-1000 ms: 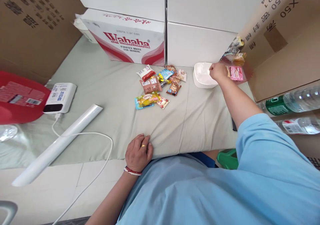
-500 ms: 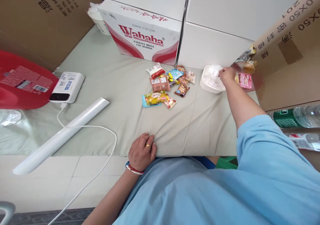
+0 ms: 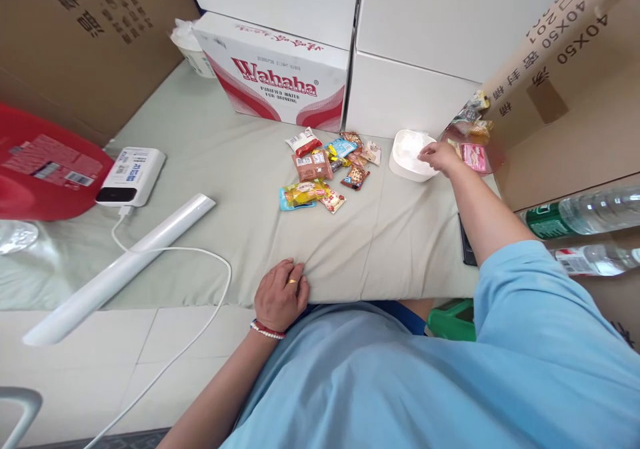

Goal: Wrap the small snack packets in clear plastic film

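A white tub (image 3: 406, 168) stands on the cloth-covered surface, with a thin whitish plastic bag (image 3: 411, 145) inside it. My right hand (image 3: 443, 158) reaches over the tub's right rim, its fingers pinched together on the bag; the fingertips are small and partly hidden. Left of the tub lies a loose pile of wrapped snacks, with a brown packet (image 3: 313, 165), a yellow packet (image 3: 304, 192) and a blue packet (image 3: 342, 147) among them. Near the front edge my left hand (image 3: 281, 294) rests flat, palm down, holding nothing.
A pink snack packet (image 3: 473, 157) lies on a reddish tray right of the tub. A Wahaha carton (image 3: 280, 79) stands behind the snacks. On the left are a white power bank (image 3: 133, 176), its cable, a white tube (image 3: 125, 266) and a red jug (image 3: 45, 166). Bottles (image 3: 580, 216) lie at right.
The plastic bag in the tub bulged up before and now lies lower. My right hand has shifted slightly back toward the rim. The view has turned a little; the left hand stays put.
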Demonstrator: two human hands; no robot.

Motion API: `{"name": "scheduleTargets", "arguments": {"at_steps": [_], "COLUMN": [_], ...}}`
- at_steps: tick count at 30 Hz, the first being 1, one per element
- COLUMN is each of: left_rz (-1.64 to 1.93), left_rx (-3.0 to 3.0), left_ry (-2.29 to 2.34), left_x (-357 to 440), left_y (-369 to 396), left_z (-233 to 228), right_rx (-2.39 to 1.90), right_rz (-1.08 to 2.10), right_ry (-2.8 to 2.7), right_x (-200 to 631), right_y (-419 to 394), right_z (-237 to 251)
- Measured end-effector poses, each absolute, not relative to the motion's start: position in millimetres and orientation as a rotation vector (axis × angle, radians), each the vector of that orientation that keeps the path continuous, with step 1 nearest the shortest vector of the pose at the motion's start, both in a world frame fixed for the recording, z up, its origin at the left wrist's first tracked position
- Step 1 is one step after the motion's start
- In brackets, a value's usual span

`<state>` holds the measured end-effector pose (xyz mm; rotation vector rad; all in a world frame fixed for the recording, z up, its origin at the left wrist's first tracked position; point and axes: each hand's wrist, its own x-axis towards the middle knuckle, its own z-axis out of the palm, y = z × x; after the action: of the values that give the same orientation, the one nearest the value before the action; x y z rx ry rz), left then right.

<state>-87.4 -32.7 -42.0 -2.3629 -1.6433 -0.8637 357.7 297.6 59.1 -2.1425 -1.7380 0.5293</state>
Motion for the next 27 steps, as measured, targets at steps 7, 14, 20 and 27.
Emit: {"name": "scheduleTargets", "arguments": {"at_steps": [7, 14, 20, 27], "left_rz": [-0.894, -1.383, -1.972, -2.278], "left_rx": [-2.358, -2.408, -2.720, -2.727], "left_ry": [-1.674, -1.916, -2.196, -2.572], "left_x": [-86.3, -87.0, -47.0, -17.2], "left_y": [-34.4, -32.7, -22.2, -13.5], "left_z": [-45.3, -30.5, 8.2, -3.2], "right_rx": [-2.241, -1.645, -1.202, -1.146], "right_rz": [0.226, 0.927, 1.715, 1.925], "right_ry": [-1.618, -1.030, -0.652, -0.478], "right_x": [322.6, 290.4, 205.6, 154.7], "right_y": [288.4, 199.6, 47.2, -30.9], "right_z": [51.2, 82.1, 45.5, 15.8]}}
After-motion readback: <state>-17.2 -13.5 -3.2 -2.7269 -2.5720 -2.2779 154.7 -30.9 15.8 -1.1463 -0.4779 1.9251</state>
